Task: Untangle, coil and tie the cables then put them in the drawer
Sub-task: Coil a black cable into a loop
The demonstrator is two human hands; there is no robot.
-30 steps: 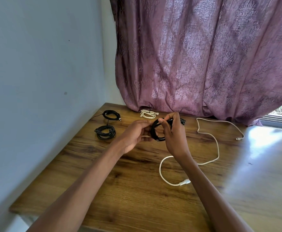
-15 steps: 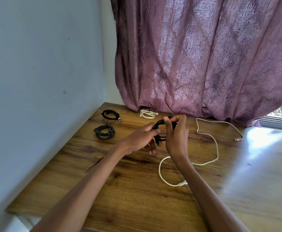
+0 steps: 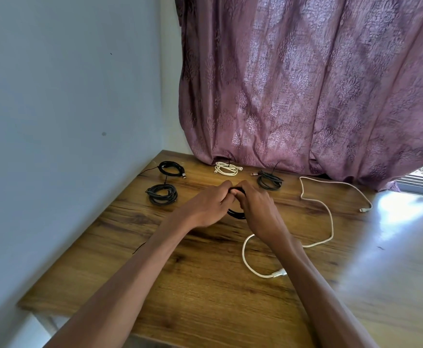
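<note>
Far left of the grip, near the wall (image 3: 67, 121): two black coils, one (image 3: 171, 168) farther back, one (image 3: 162, 194) nearer, both flat on the table (image 3: 205, 285). Beyond the grip, at the curtain (image 3: 305, 84) hem: a white coil (image 3: 226, 169). At centre, left hand (image 3: 205, 205) and right hand (image 3: 256, 209) meeting fingertip to fingertip, both closed around a black coil (image 3: 235, 212), pinched at its top, lower arc showing between the wrists, just above the wood. Back and right of the grip: another dark coil (image 3: 269, 180), lying apart. Further right and running under the right forearm: a loose white cable (image 3: 330, 222), uncoiled, one plug (image 3: 278, 274) nearer than the grip, the other (image 3: 364, 209) far right.
</note>
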